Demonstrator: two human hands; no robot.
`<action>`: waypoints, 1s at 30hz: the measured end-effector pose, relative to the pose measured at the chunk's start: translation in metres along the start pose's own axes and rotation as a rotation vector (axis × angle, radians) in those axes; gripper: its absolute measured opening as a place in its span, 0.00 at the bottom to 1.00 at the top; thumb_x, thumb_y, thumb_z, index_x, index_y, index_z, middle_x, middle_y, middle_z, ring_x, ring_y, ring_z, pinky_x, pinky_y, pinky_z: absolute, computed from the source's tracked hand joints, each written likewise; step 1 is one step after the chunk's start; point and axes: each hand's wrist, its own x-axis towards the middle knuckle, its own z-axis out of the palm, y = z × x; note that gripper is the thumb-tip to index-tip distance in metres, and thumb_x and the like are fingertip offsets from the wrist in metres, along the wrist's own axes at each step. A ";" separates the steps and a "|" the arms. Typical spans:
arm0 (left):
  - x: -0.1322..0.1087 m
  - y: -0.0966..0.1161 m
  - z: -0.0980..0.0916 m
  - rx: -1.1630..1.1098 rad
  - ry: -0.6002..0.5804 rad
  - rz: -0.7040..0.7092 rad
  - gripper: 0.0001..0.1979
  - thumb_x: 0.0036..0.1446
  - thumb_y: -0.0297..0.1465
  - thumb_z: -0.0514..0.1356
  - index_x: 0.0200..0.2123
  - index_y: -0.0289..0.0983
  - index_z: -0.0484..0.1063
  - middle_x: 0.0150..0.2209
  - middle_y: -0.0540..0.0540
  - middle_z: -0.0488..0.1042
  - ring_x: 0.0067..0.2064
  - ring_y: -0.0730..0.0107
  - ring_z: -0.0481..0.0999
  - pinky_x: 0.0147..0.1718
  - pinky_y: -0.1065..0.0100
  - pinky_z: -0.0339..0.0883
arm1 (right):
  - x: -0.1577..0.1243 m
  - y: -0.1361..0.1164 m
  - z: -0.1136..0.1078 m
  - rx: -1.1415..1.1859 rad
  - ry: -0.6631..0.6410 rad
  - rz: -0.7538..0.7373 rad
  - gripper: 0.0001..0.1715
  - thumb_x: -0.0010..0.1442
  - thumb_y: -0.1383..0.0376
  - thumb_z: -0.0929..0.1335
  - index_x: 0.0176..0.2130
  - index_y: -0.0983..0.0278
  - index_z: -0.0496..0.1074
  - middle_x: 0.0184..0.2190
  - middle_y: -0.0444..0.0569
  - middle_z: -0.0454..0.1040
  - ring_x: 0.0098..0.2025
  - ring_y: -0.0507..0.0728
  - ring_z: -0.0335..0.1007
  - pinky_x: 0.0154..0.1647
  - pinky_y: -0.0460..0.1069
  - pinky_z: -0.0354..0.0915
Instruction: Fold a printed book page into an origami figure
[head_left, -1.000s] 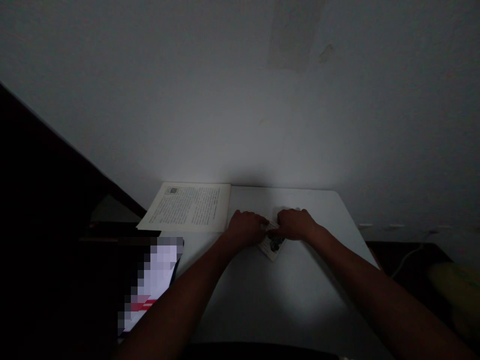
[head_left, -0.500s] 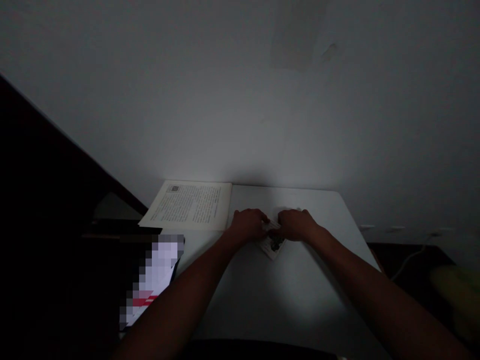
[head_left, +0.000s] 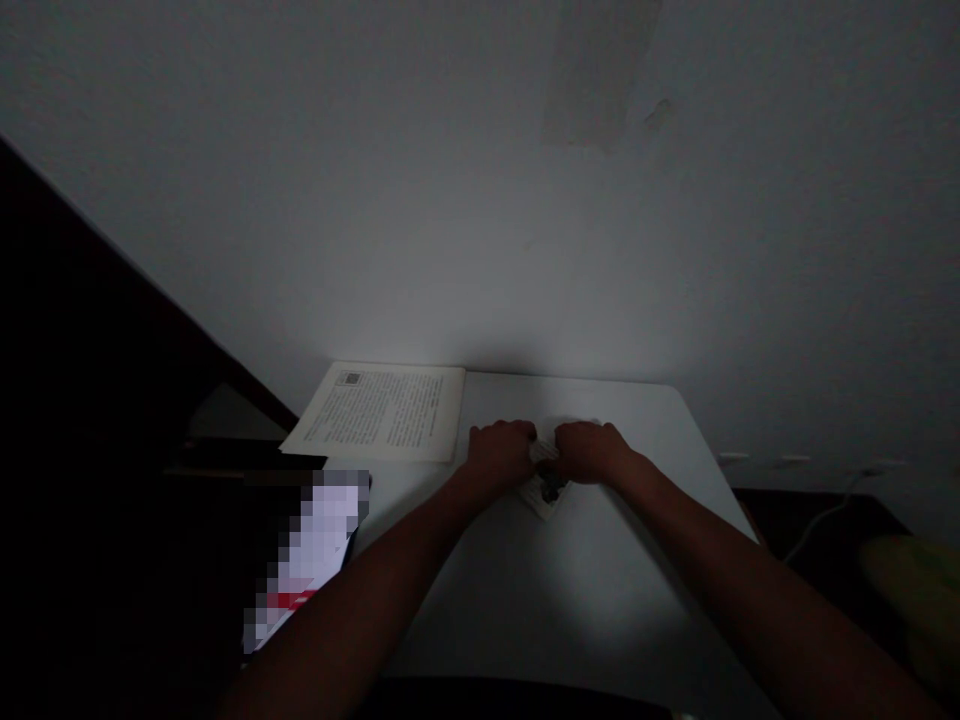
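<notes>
Printed paper [head_left: 540,498] lay on the white counter [head_left: 540,600], near the middle, turned so that one corner pointed toward the person. Pale areas with fine print and a dark picture showed on it, though the dim light blurred the details. The left hand [head_left: 501,453] was at its left side and the right hand [head_left: 592,451] at its right, both touching it and covering much of its far part. The fingers of both hands were curled inward, knuckles up, with a narrow gap between the two. Most fingertips were hidden, so whether either hand had the paper pinched tight could not be told.

At the far left of the counter, well apart from the paper, a larger printed page [head_left: 375,415] lay flat, with a square code [head_left: 352,379] near its far left corner. Nearer the person, along the left edge, was a lit screen [head_left: 322,540], blurred into blocks with red stripes low on it; the left forearm [head_left: 375,590] crossed in front of its near end. Behind the counter rose a pale wall [head_left: 375,200]. To the right, a thin cable [head_left: 817,518] hung near a yellowish thing [head_left: 915,590].
</notes>
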 end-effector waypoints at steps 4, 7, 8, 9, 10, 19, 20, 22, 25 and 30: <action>0.002 0.000 -0.003 0.076 -0.013 -0.013 0.24 0.49 0.41 0.59 0.49 0.40 0.63 0.43 0.40 0.75 0.44 0.54 0.75 0.42 0.54 0.67 | 0.000 0.000 0.000 -0.002 -0.002 -0.002 0.34 0.51 0.43 0.65 0.46 0.66 0.72 0.46 0.62 0.74 0.48 0.68 0.71 0.43 0.61 0.64; 0.004 0.001 -0.008 0.127 -0.043 -0.018 0.22 0.48 0.37 0.59 0.47 0.38 0.63 0.43 0.39 0.75 0.44 0.55 0.75 0.43 0.55 0.67 | -0.001 -0.001 0.000 -0.004 0.019 0.003 0.34 0.53 0.43 0.63 0.46 0.66 0.72 0.46 0.63 0.74 0.48 0.69 0.71 0.43 0.61 0.64; 0.004 0.001 -0.009 0.133 -0.050 -0.021 0.22 0.48 0.37 0.60 0.47 0.38 0.63 0.43 0.39 0.75 0.44 0.55 0.75 0.43 0.55 0.67 | -0.001 -0.001 0.000 -0.003 0.020 0.005 0.35 0.52 0.43 0.63 0.46 0.66 0.72 0.46 0.63 0.74 0.48 0.69 0.71 0.43 0.62 0.64; 0.004 0.001 -0.009 0.136 -0.054 -0.023 0.21 0.48 0.37 0.60 0.46 0.38 0.63 0.44 0.39 0.75 0.45 0.54 0.75 0.43 0.56 0.67 | -0.001 -0.001 0.000 -0.001 0.019 0.007 0.35 0.52 0.43 0.63 0.46 0.66 0.72 0.46 0.63 0.74 0.48 0.69 0.71 0.43 0.62 0.64; 0.004 0.000 -0.010 0.138 -0.057 -0.027 0.21 0.48 0.36 0.60 0.46 0.38 0.63 0.44 0.38 0.75 0.45 0.54 0.75 0.43 0.56 0.67 | -0.001 -0.001 0.000 0.002 0.016 0.008 0.35 0.52 0.42 0.63 0.46 0.66 0.72 0.46 0.62 0.74 0.48 0.69 0.71 0.43 0.62 0.64; -0.003 -0.019 -0.014 0.169 -0.073 -0.043 0.21 0.47 0.33 0.61 0.46 0.38 0.65 0.43 0.38 0.75 0.44 0.55 0.75 0.40 0.57 0.68 | -0.001 -0.001 0.002 0.015 0.022 0.006 0.38 0.50 0.40 0.63 0.46 0.66 0.72 0.46 0.62 0.74 0.48 0.69 0.70 0.44 0.62 0.63; -0.004 -0.020 -0.014 0.166 -0.080 -0.041 0.20 0.47 0.32 0.61 0.46 0.39 0.65 0.44 0.38 0.74 0.44 0.55 0.75 0.40 0.58 0.69 | 0.000 0.000 0.003 0.016 0.021 0.008 0.38 0.50 0.40 0.63 0.46 0.66 0.72 0.46 0.62 0.74 0.48 0.69 0.70 0.44 0.62 0.63; -0.006 -0.023 -0.015 0.157 -0.092 -0.039 0.19 0.47 0.31 0.61 0.45 0.39 0.66 0.44 0.39 0.74 0.44 0.57 0.75 0.39 0.60 0.69 | 0.000 0.000 0.003 0.018 0.019 0.011 0.38 0.51 0.40 0.62 0.46 0.66 0.72 0.47 0.63 0.73 0.48 0.69 0.70 0.44 0.62 0.63; -0.008 -0.028 -0.015 0.141 -0.099 -0.035 0.17 0.45 0.30 0.61 0.42 0.39 0.69 0.43 0.39 0.75 0.44 0.56 0.75 0.38 0.61 0.70 | 0.000 0.000 0.002 0.019 0.023 0.008 0.38 0.51 0.40 0.62 0.46 0.66 0.72 0.47 0.63 0.73 0.48 0.69 0.70 0.43 0.62 0.63; -0.008 -0.038 -0.020 0.101 -0.081 -0.008 0.15 0.44 0.29 0.62 0.39 0.38 0.72 0.42 0.41 0.75 0.44 0.57 0.75 0.40 0.62 0.69 | 0.000 0.000 0.002 0.019 0.012 0.008 0.35 0.51 0.42 0.64 0.45 0.66 0.72 0.47 0.62 0.74 0.48 0.69 0.70 0.43 0.62 0.63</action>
